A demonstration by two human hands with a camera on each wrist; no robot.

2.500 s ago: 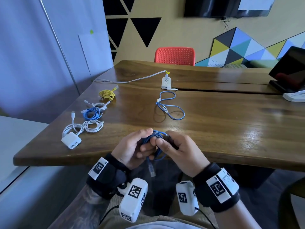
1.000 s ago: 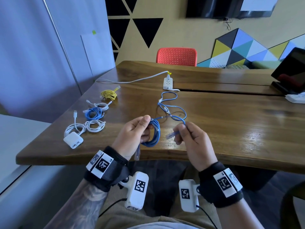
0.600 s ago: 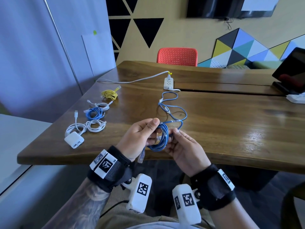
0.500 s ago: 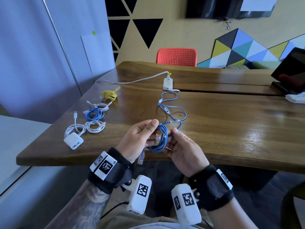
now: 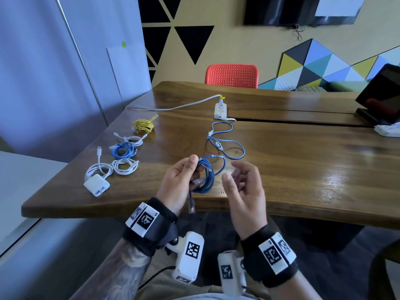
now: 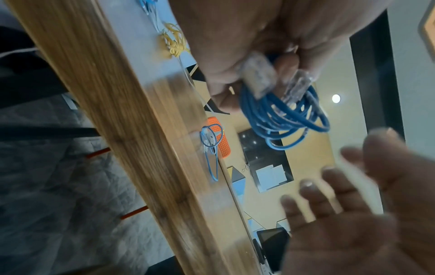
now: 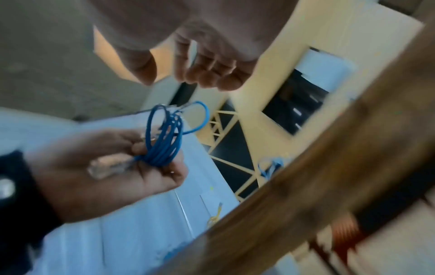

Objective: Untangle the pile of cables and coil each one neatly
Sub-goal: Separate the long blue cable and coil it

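A: One blue cable coil (image 5: 205, 176) is gripped in the left hand (image 5: 179, 182), thumb and curled fingers closed round the bunched loops, held over the near table edge (image 5: 129, 204). Several turns are stacked; one clear plug (image 6: 257, 75) lies against the palm, a second plug (image 6: 297, 83) sits beside it, as seen from the left wrist view.

B: Right hand (image 5: 242, 187)?

A: Nothing is held; fingers loosely spread, just right of the coil, apart from it. Slight blur is noted.

B: Step judged?

A: Last turn being finished. One outer loop (image 5: 223, 164) bulges wider than the rest, far-right side of the coil.

B: How should it be done well?

A: Loose loop should probably be drawn in to match the other turns, then the free end tucked or wrapped round the bundle so it cannot spring open. Left pinch should be kept at one spot, plugs not bent. Coil could then be set with the finished coils (image 5: 124, 148) at the far left.

B: Left to do?

A: Loose light-blue cable (image 5: 226, 144) lies uncoiled on the table beyond the hands, near the power strip (image 5: 220, 109).
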